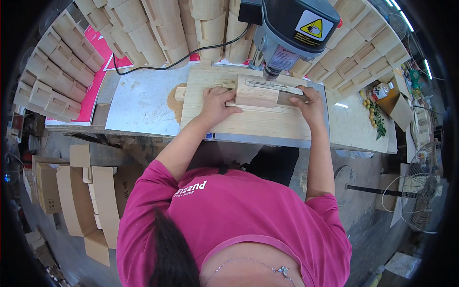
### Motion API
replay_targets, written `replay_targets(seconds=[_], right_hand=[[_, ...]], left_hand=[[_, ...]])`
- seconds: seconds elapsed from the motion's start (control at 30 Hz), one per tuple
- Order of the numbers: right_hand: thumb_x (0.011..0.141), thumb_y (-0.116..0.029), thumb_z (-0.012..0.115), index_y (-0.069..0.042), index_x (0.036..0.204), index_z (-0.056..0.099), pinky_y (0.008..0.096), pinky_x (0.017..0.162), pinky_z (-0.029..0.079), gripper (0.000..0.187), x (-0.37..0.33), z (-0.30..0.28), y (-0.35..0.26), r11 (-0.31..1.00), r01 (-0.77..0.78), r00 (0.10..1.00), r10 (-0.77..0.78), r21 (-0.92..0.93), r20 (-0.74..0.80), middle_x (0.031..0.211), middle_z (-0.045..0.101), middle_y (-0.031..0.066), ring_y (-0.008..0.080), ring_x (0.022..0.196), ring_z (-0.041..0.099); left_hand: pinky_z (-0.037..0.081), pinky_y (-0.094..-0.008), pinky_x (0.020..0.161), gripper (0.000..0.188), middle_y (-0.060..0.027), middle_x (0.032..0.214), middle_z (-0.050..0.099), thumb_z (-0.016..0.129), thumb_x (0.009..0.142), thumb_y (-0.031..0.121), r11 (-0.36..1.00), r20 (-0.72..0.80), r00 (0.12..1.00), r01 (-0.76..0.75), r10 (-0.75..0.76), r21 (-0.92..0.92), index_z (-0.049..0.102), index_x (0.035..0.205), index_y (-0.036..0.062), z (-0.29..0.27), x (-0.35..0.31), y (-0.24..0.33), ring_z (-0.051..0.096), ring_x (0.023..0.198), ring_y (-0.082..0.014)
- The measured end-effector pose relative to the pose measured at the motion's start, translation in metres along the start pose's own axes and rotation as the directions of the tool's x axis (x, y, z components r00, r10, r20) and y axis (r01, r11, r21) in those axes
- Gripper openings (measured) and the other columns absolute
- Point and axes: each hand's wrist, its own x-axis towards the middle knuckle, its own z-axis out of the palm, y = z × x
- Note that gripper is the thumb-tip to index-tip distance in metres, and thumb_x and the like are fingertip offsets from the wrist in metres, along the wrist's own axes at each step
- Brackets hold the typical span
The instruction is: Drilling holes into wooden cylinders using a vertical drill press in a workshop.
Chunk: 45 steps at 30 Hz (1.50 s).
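Pale wooden block with a rounded front face [256,98] lies lengthwise on a flat light-wood board [210,126], under the grey metal drill chuck [271,74] of a dark blue and grey bench drill press [292,33]. A long, narrow, pale slotted plate [282,87] lies along the block's top and runs past its right end.

Edges: bare board runs in front of the block to its front edge, near the table's front. Left of the board, tan sawdust [173,103], then a stretch of white tabletop [138,107]. Behind, tight: stacked pale, slotted, curved wooden pieces [165,31] stand close to the press. Black cable [191,53] crosses back left.

Pose: 2 forearms reach forward, spread wide, elbows out. Left hand [218,104] palm down at the block's left end, fingers curled, thumb spread apart toward the front; can't tell if clamped. Right hand [311,104] at the plate's right end, fingers bent, thumb tip apart from them and nearer the front; can't tell if pinching.
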Motion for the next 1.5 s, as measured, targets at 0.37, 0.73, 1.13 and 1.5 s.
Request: replay_targets(seconds=[0.37, 0.73, 1.13, 1.5], right_hand=[[0.074, -0.013, 0.07, -0.005, 0.105, 0.06, 0.0218, 0.054, 0.041, 0.033, 0.057, -0.085, -0.044, 0.895, 0.242, 0.912, -0.078, 0.375, -0.403, 0.084, 0.056, 0.001, 0.0051, 0.063, 0.049], [0.089, -0.03, 0.05, -0.004, 0.092, 0.061, 0.0234, 0.061, 0.042, 0.029, 0.123, -0.101, -0.113, 0.963, 0.23, 0.928, -0.172, 0.143, -0.33, 0.067, 0.055, 0.0068, 0.0113, 0.064, 0.051], [0.082, -0.007, 0.056, 0.0, 0.078, 0.059, 0.0317, 0.047, 0.037, 0.009, 0.001, -0.072, -0.118, 0.964, 0.242, 0.877, -0.168, 0.111, -0.45, 0.058, 0.048, 0.0118, 0.0229, 0.051, 0.049], [0.078, -0.002, 0.059, 0.0, 0.09, 0.061, 0.0288, 0.054, 0.042, 0.012, -0.017, 0.002, -0.06, 0.915, 0.364, 0.809, -0.218, 0.173, -0.546, 0.076, 0.056, 0.0116, 0.0215, 0.063, 0.054]], left_hand=[[0.027, -0.0342, 0.078, 0.049, 0.0017, 0.074, 0.055, 0.075, 0.06, 0.032, 1.0, 0.082, 0.997, -0.002, 0.005, -0.028, 0.062, 0.102, 0.0117, -0.014, -0.005, -0.017, 0.053, 0.08, -0.0168], [0.027, -0.034, 0.077, 0.049, 0.0008, 0.073, 0.053, 0.074, 0.061, 0.03, 0.999, 0.091, 0.995, -0.042, 0.043, -0.008, 0.061, 0.105, 0.012, -0.016, -0.006, -0.015, 0.052, 0.077, -0.0165], [0.027, -0.0335, 0.078, 0.039, -0.0003, 0.072, 0.051, 0.074, 0.062, 0.027, 0.999, 0.13, 0.991, -0.006, 0.011, -0.035, 0.062, 0.096, 0.0123, -0.019, -0.003, -0.011, 0.049, 0.073, -0.0179], [0.028, -0.0353, 0.076, 0.032, -0.0014, 0.071, 0.052, 0.074, 0.061, 0.028, 0.998, 0.122, 0.991, -0.041, 0.048, -0.054, 0.063, 0.086, 0.0116, -0.015, 0.006, -0.006, 0.05, 0.073, -0.0206]])
